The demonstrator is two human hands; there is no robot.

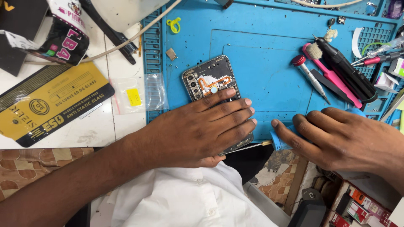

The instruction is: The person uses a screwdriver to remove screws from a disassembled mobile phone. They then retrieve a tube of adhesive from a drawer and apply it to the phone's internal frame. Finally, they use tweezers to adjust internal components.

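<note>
My left hand (202,130) lies flat on an opened phone (210,82), with the fingers stretched out and close together, not gripping anything. The phone rests on the blue work mat (269,67) with its back cover off, so I see the camera row, an orange flex cable and a small round part just beyond my fingertips. The lower half of the phone is hidden under my palm. A thin metal tool with a yellow part (252,146) sticks out from under the phone, between my two hands.

My right hand (336,141) is well apart from the left one, at the near edge of the mat. Its fingers are curved over a light blue object (278,141), and the index finger and thumb touch it. I cannot tell what kind of object this is, because my hand covers most of it.

Beyond my right hand lie several tools: a small screwdriver with a red cap (309,75), a pink brush (330,73) and a black pen-shaped tool (347,69), near to each other. To the outer side of my left hand, off the mat, there is a clear plastic bag with a yellow label (141,94) and a yellow and black flat package (50,103) on the white table. Beyond my left hand, a small yellow-green clip (174,25) lies on the mat.
</note>
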